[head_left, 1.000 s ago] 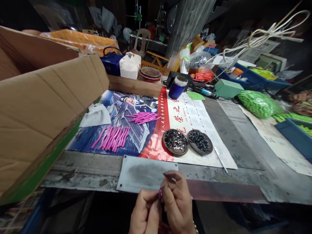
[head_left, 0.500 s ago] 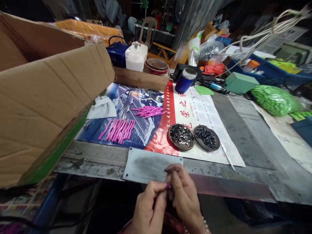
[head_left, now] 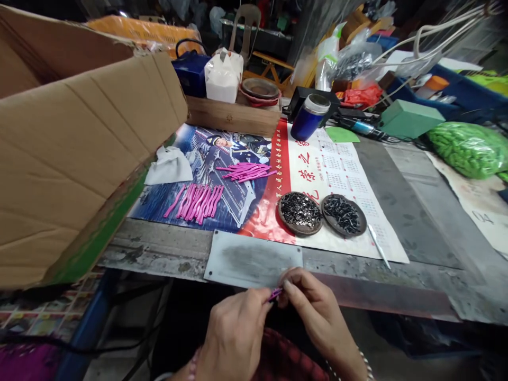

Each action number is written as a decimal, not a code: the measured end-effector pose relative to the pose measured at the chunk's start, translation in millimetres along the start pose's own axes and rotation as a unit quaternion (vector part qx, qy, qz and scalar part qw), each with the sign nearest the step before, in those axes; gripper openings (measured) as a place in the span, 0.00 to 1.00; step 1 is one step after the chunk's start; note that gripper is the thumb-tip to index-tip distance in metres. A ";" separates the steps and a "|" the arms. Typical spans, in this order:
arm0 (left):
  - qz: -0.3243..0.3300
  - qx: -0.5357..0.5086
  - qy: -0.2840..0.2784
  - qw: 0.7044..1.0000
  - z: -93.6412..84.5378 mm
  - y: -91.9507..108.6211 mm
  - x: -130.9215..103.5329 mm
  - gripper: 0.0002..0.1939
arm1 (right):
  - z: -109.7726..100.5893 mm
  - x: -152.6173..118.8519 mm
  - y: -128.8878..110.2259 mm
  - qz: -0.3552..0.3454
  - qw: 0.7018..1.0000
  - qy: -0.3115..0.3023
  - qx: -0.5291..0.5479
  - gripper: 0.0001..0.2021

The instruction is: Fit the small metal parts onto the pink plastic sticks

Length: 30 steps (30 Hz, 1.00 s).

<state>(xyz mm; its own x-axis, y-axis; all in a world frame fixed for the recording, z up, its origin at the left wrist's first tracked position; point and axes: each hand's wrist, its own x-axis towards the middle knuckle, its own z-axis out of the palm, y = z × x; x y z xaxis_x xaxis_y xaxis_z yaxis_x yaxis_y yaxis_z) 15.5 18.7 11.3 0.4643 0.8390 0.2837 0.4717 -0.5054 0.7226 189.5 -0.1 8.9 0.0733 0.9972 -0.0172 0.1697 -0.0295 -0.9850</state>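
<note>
Between my two hands, just off the table's front edge, is a small purple strip (head_left: 275,294), mostly covered by fingers. My left hand (head_left: 238,325) is closed, pinching its near end. The fingertips of my right hand (head_left: 311,301) are pressed together at its other end; whether a small metal part is there too I cannot make out. Beyond the hands a pale grey plate (head_left: 250,259) lies flat at the edge. One bunch of magenta strips (head_left: 200,202) and a second magenta pile (head_left: 246,172) rest on the poster. Two round dishes, one of small metal rings and pins (head_left: 300,213), one of dark pins (head_left: 343,215), stand to the right.
A large cardboard box (head_left: 91,127) fills the left side. At the back stand a wooden box (head_left: 234,120), a white carton (head_left: 223,76) and a blue tumbler (head_left: 310,117). A white pen (head_left: 379,246) lies right of the dishes; a bag of green pieces (head_left: 468,150) sits farther right.
My hands have drawn slightly apart, and more of the purple strip shows between them. My left hand has turned knuckles up. The whole view has shifted a little.
</note>
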 end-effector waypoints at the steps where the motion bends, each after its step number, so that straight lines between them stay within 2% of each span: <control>1: 0.003 0.005 -0.001 1.000 0.1 0.3 0.0 0.07 | -0.3 0.0 0.0 -0.003 1.000 -0.001 -0.006 0.15; 10: 0.029 0.025 0.011 0.999 8.5 -2.9 -4.6 0.07 | -1.2 -2.6 -1.3 -0.058 0.994 -0.006 -0.096 0.13; 17: 0.054 0.007 0.012 0.998 8.5 -4.1 -5.9 0.09 | 0.1 -5.9 -2.6 -0.084 0.986 -0.015 -0.144 0.12; 25: 0.036 0.009 0.001 0.999 10.8 -7.7 -5.5 0.10 | 2.2 -2.8 1.0 -0.072 0.985 -0.017 -0.157 0.13; 30: -0.017 -0.047 -0.033 0.998 -0.3 -7.6 2.0 0.09 | -6.8 2.8 1.5 -0.089 0.984 -0.035 -0.153 0.14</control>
<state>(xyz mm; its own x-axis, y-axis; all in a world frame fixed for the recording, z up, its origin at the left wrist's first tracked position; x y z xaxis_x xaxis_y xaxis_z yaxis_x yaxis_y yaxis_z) 12.7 24.4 6.6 0.4988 0.8385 0.2194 0.4161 -0.4537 0.7881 196.6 2.2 8.5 -0.0495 0.9906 0.1279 0.4622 0.1362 -0.8762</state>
